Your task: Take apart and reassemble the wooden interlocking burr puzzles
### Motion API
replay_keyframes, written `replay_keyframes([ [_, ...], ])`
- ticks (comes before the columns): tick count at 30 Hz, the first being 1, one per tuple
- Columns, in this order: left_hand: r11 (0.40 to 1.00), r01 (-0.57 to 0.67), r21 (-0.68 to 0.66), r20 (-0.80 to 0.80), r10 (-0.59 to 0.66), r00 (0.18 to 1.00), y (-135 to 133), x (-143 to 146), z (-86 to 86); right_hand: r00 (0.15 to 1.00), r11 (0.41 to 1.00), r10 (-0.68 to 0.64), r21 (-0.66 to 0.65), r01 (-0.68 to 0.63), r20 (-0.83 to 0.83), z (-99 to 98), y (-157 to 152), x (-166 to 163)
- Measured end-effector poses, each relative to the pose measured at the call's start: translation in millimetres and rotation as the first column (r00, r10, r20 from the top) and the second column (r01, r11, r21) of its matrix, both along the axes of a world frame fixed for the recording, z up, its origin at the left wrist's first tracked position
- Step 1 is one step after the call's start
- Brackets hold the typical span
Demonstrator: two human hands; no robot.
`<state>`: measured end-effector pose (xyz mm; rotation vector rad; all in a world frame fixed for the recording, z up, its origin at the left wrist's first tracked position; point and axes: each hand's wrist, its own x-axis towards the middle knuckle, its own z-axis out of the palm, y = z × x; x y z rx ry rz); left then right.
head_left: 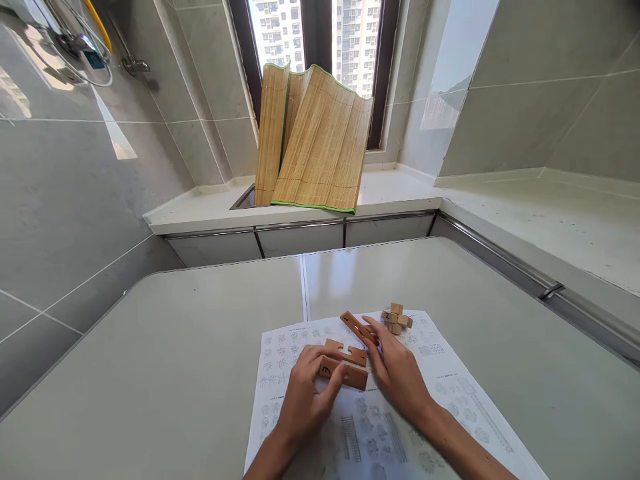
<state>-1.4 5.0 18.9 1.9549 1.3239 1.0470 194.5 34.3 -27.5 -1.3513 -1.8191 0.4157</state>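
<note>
My left hand [306,395] pinches a notched wooden puzzle bar [346,374] marked with a number, thumb and fingers closed on its left end. A second notched bar [350,353] lies just behind it. My right hand [397,369] rests beside them, its fingertips on a third wooden bar [356,326] that lies at an angle. A small assembled wooden cross-shaped puzzle [397,318] sits a little beyond my right hand. All lie on a printed instruction sheet [450,380] spread over the grey table [175,347].
A rolled bamboo mat [313,140] leans against the window at the back, on a white counter [395,190] over a sink edge. The counter runs along the right side. Tiled walls stand left and right.
</note>
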Motion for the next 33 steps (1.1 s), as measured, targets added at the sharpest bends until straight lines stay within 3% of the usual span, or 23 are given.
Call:
replay_keyframes([
  [4, 0.996, -0.091, 0.012, -0.080, 0.091, 0.993, 4, -4, -6.1, 0.999, 0.998, 0.043, 0.036, -0.043, -0.008, -1.3, 3, 0],
  [13, 0.954, -0.239, 0.181, -0.301, 0.285, 0.910, 7, -10, -22.7, 0.998, 0.994, 0.060, 0.094, -0.060, 0.005, 0.7, 3, -2],
  [24, 0.902, -0.295, 0.315, -0.381, 0.405, 0.831, 7, -13, -35.9, 0.996, 0.998, 0.060, 0.031, -0.062, 0.060, 1.3, 1, -1],
  [28, 0.935, -0.233, 0.267, -0.372, 0.323, 0.870, 5, -12, -34.6, 0.997, 0.998, 0.046, 0.050, -0.049, 0.063, 0.9, 1, -2],
  [33, 0.987, 0.028, 0.157, -0.418, 0.041, 0.908, -1, -10, -27.4, 0.994, 0.997, 0.066, 0.040, -0.070, 0.091, 1.1, 0, -4],
])
